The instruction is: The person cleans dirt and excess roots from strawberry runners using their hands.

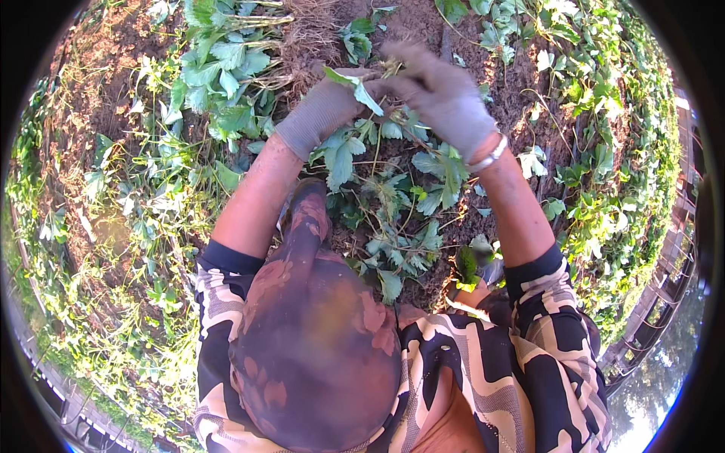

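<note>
My left hand (330, 107), in a grey knit glove, is closed around a small leafy plant (362, 93) that looks like a strawberry seedling. One pale green leaf sticks out over its fingers. Close on the right, my right hand (447, 107), gloved too and with a white band at the wrist, is blurred by motion. Its fingers are near the plant's stems (392, 68), and whether they grip them is unclear. Beyond my left hand lies a row of uprooted plants (229, 65), leaves to the left and brown roots (311, 42) to the right.
Loose leafy plants (391, 226) lie on the soil below my hands, beside my bent knee (317, 340) and dark boot (308, 198). Green plants (600, 102) cover the ground at right, with more greenery (141, 272) at left. A curved structure (674, 243) borders the far right.
</note>
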Demonstrator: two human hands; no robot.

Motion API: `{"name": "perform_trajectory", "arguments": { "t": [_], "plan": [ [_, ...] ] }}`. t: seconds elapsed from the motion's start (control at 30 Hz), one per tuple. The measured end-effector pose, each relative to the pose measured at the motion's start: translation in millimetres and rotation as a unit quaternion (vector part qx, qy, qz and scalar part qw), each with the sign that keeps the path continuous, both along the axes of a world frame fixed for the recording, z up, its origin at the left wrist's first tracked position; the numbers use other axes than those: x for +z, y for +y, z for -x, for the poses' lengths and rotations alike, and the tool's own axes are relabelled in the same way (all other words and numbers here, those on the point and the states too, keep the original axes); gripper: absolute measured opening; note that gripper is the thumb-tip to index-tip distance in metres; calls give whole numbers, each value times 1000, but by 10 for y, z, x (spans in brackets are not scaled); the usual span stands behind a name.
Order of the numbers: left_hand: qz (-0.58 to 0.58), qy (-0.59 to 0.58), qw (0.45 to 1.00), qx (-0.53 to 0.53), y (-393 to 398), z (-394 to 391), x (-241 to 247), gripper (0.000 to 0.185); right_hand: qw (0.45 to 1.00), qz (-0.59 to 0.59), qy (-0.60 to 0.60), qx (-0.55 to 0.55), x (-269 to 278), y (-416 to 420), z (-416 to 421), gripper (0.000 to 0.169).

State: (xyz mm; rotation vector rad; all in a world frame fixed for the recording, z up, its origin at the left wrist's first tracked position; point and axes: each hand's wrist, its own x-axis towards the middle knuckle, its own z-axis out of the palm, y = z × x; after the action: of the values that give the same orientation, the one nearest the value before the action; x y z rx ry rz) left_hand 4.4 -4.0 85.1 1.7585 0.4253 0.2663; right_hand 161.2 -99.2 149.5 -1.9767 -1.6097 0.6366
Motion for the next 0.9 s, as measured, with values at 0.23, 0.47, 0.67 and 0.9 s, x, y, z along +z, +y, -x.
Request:
{"name": "perform_trajectory", "arguments": {
  "t": [0.23,0.47,0.67,0.9],
  "plan": [
    [50,164,982,84,56,243,213,23,921,-124,240,-282,-14,-156,-1171,27],
    [-501,253,794,232,939,598,836,22,917,223,-163,-288,-468,-1078,-1916,45],
    [-586,112,773,214,1330,712,404,23,993,26,-115,10,-325,-459,-365,25],
    [-248,-48,943,215,221,270,221,28,944,262,-194,47,-816,-302,-159,36]
  ]
}}
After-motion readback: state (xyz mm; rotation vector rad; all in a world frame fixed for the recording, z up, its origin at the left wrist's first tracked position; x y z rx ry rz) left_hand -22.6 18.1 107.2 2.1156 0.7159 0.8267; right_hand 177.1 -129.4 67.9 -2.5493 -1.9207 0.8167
